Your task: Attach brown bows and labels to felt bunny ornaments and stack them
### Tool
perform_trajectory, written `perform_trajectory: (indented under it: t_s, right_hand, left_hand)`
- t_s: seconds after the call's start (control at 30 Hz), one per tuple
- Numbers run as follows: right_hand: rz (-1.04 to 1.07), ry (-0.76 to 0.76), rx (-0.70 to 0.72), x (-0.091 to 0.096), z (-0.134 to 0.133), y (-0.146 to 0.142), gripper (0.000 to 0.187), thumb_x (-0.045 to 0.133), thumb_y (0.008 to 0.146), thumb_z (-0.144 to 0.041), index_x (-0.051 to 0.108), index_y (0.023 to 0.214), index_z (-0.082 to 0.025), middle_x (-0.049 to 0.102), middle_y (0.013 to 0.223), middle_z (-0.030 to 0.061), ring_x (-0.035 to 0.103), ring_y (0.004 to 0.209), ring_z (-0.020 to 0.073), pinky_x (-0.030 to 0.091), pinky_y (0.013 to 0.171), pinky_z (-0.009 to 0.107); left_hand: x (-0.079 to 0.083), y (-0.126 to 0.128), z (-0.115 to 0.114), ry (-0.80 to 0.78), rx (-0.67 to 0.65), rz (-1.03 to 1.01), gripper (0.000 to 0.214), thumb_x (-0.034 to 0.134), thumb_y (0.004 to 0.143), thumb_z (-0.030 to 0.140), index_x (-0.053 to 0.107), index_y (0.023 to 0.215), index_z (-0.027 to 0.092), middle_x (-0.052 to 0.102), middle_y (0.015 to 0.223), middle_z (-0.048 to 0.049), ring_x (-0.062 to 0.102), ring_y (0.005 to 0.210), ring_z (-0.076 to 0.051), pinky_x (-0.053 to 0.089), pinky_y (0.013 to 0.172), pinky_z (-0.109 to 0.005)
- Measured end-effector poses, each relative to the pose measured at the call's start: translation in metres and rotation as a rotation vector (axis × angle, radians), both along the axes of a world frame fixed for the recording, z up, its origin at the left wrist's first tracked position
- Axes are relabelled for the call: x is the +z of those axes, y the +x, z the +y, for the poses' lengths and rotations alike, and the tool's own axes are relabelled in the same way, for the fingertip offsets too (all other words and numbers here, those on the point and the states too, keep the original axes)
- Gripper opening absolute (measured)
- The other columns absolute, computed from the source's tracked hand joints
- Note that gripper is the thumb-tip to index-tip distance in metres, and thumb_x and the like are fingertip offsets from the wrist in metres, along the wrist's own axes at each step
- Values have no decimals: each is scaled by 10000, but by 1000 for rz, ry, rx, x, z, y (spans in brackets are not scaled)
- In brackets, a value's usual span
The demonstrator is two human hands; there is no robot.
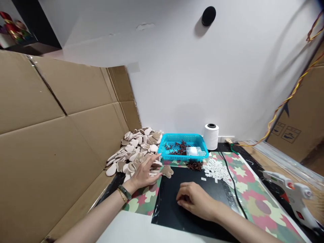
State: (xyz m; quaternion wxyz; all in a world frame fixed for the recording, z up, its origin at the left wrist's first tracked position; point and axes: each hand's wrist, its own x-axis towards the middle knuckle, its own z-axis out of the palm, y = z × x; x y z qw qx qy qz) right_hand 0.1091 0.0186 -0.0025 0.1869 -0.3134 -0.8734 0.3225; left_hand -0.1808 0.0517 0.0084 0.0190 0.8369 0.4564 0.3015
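Observation:
My left hand (144, 172) lies at the near right edge of a heap of beige and cream felt-like cutouts (134, 145), its fingers spread and touching some of them. Just beyond its fingertips, one tan cutout (167, 171) with a lobed outline rests at the edge of a black mat (174, 216). Over that mat my right hand (193, 199) is closed, fingers curled toward the thumb; whatever they may hold is hidden. Ahead of it are a pile of small white pieces (216, 169) and a clump of dark reddish-brown bits (194, 165).
A blue perforated basket (163, 153) with brown bits and a clear container stands against the wall. Beside it is a white thread cone (211, 137). A black cable (234, 189) crosses the right side, near a white glue gun (291, 192). Tall cardboard (58, 145) borders the left.

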Motion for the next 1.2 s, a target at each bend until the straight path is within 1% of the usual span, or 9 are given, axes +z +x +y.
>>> perform_trajectory:
  t_s: [0.17,0.3,0.37,0.5,0.63,0.77,0.9,1.03,1.2]
  right_hand:
    - [-24,123,-44,2,7,-10,148,690,850,-119,763,938,-213,673,981,48,629,906,196,474,782,264]
    - [10,245,-66,4,8,-20,203,700,869,-152,719,1062,-212,634,1095,81,567,1035,247,498,883,342]
    - [27,302,-52,5,9,-28,330,728,857,-171,674,1177,-228,601,1195,97,538,1085,268,496,925,389]
    - [-37,414,-9,2,14,-49,657,815,816,-314,547,1416,-295,527,1357,139,480,1215,359,469,972,507]
    - [-87,434,-29,-8,27,-70,529,692,881,-164,599,1392,-267,594,1264,140,533,1151,339,485,937,471]
    - [73,283,-104,-16,46,-83,524,565,827,28,688,1284,-197,655,1190,134,602,1096,283,489,950,391]
    - [323,10,-275,-18,59,-83,495,616,733,30,736,1168,-174,723,1127,109,659,1047,280,495,960,386]
    - [389,-55,-382,-16,61,-59,388,598,780,-61,723,1137,-147,756,1056,93,687,967,263,526,884,363]
    - [383,-390,-246,-11,57,-3,390,547,837,-162,704,1193,-129,725,897,55,634,718,185,485,624,268]
  left_hand:
    - [3,8,-12,-65,-49,157,1236,847,700,616,88,1635,338,322,1642,-154,304,1509,-391,205,1249,-594]
    - [8,-33,-41,-53,93,244,1285,825,651,703,85,1639,347,233,1685,-149,213,1537,-429,54,1245,-643]
    - [1,-64,-63,-22,211,262,1264,818,663,692,90,1639,353,157,1707,-143,190,1541,-443,20,1226,-673]
    - [-29,-108,-101,-120,372,311,1409,902,529,631,77,1639,363,-20,1727,-145,66,1543,-512,11,1182,-742]
    - [-49,-98,-101,-215,468,218,1363,892,618,554,16,1642,351,-32,1724,-167,67,1555,-481,144,1195,-692]
    - [-46,-46,-64,-206,499,142,1379,935,555,511,112,1643,307,45,1711,-197,26,1560,-472,138,1194,-693]
    - [-37,-2,-31,-63,507,108,1151,858,682,480,229,1625,283,-42,1715,-186,19,1564,-460,63,1181,-731]
    - [-32,3,-23,29,477,120,913,721,803,322,294,1609,288,3,1724,-151,72,1569,-432,37,1198,-708]
    - [-14,-13,-39,38,251,236,931,676,736,173,331,1593,289,27,1729,-127,65,1560,-466,23,1179,-746]
